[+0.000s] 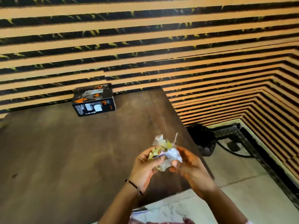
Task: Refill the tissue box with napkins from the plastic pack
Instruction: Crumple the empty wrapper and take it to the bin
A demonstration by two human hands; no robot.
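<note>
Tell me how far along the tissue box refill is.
It looks nearly finished. The tissue box sits closed at the table's far edge. Left hand and right hand are crumpling the plastic pack, apparently empty. Only binning that wrapper seems left.

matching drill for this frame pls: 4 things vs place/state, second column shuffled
Things:
1. plastic pack
2. tissue box
3. bracelet
4. table

Place or state:
A. on the left wrist
B. dark brown, against the striped wall
C. crumpled, gripped by the left hand and the right hand
D. standing at the table's far edge, near the wall

Pairs: 1-C, 2-D, 3-A, 4-B
</note>
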